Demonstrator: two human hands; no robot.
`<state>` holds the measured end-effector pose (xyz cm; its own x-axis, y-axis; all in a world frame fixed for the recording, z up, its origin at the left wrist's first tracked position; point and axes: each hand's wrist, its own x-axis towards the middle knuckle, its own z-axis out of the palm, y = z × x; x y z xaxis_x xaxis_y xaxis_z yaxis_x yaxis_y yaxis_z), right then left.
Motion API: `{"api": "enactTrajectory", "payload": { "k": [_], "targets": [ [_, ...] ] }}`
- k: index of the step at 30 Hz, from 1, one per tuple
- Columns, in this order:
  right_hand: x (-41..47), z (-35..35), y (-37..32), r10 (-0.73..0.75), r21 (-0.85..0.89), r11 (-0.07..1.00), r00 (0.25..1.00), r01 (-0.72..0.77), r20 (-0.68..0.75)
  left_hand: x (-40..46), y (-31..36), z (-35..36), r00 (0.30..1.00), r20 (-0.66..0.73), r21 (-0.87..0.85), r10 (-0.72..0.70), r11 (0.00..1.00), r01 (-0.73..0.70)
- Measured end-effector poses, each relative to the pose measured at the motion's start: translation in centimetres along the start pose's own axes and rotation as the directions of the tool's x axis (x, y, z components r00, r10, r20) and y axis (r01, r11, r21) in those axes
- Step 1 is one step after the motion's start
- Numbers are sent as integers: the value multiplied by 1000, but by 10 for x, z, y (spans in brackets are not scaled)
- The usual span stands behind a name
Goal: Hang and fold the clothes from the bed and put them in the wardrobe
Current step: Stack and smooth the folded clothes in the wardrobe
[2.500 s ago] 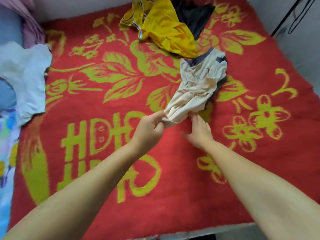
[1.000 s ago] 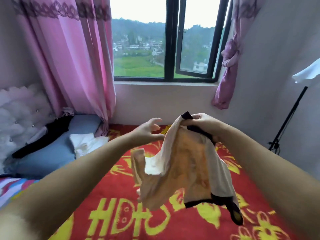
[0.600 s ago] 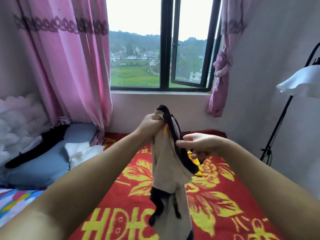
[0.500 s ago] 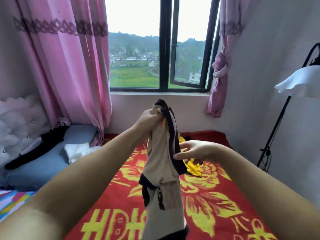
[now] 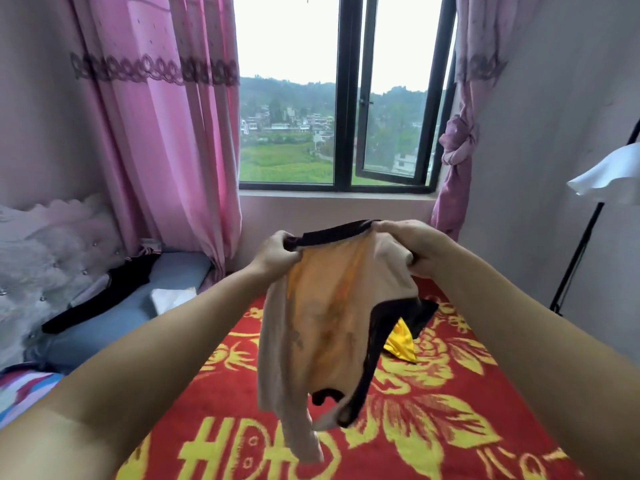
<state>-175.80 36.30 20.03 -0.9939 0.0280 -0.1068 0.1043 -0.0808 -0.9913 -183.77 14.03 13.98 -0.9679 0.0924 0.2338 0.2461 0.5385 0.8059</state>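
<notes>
My right hand (image 5: 407, 245) has moved up from mid-garment to the black-trimmed edge of the beige cotton top (image 5: 332, 317), opposite my left hand (image 5: 277, 254). Both pinch that edge, spreading it so the cloth hangs above the red flowered blanket (image 5: 433, 410), ready for folding.

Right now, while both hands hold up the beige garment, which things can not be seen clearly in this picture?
- Head view: the beige garment hides most of the yellow cloth and the dark cloth behind it.
- Its lower hem is motion-blurred.
- Left hand and right hand: fingertips buried in the fabric.
- Floor lamp: cut by the right edge.
- Wardrobe: outside the view.
</notes>
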Motion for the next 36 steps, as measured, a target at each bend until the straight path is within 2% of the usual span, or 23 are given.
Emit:
{"api": "enactTrajectory", "payload": {
  "k": [1,3,5,6,7,9,10,13,17,19,21,22,23,24,25,26,27,28,29,33,36],
  "targets": [
    [0,8,-5,40,130,991,999,-44,27,-6,3,5,999,-27,82,26,996,-24],
    [-1,24,-13,82,384,917,994,-105,76,-25,18,17,976,-109,95,191,979,-181],
    [-2,37,-18,70,485,870,996,-86,51,-46,35,29,947,-112,-93,303,945,-313],
    [-1,41,-21,55,508,859,998,-61,28,-56,45,32,955,-62,-266,291,917,-297],
    [0,44,-24,34,543,839,999,-38,17,-64,54,34,966,28,-427,259,876,-222],
    [1,45,-30,-9,626,780,1000,5,3,-71,61,33,952,225,-575,206,817,-41],
    [1,44,-33,-22,645,764,1000,23,-9,-73,62,32,940,272,-569,208,822,-17],
    [0,38,-35,-38,651,756,997,71,-64,-70,59,34,931,276,-506,238,860,-70],
    [-5,30,-31,-59,643,758,993,112,-103,-63,62,41,960,197,-457,199,885,-90],
    [-5,24,-28,-36,642,758,990,117,-137,-58,66,41,976,126,-497,179,863,-94],
    [-2,11,-24,-84,519,832,969,197,-234,-50,72,38,987,73,-531,146,843,-85],
    [-2,2,-22,-177,357,894,944,272,-279,-47,76,35,987,62,-515,146,852,-94],
    [-5,-8,-21,-319,88,932,910,352,-265,-44,80,33,985,67,-491,159,865,-107],
    [-7,-17,-20,-456,-246,876,879,415,-138,-40,84,31,979,90,-474,185,872,-121],
    [-11,-20,-19,-489,-505,734,869,454,70,-38,88,31,967,127,-460,221,877,-140],
    [-15,-18,-17,-423,-651,587,868,482,260,-36,92,31,951,169,-446,258,881,-160],
    [-17,-17,-15,-311,-708,528,882,469,353,-36,94,32,936,202,-436,287,883,-177],
    [-17,-16,-14,-232,-709,556,900,434,369,-35,97,32,929,217,-438,301,880,-183],
    [-18,-16,-13,-213,-674,611,906,415,365,-34,98,33,928,214,-453,304,873,-182],
    [-17,-14,-9,-323,-521,721,886,458,331,-34,94,29,940,206,-541,273,832,-123],
    [-14,-5,-7,-397,-419,744,849,520,349,-34,87,24,924,249,-601,289,795,-87]
  ]
}}
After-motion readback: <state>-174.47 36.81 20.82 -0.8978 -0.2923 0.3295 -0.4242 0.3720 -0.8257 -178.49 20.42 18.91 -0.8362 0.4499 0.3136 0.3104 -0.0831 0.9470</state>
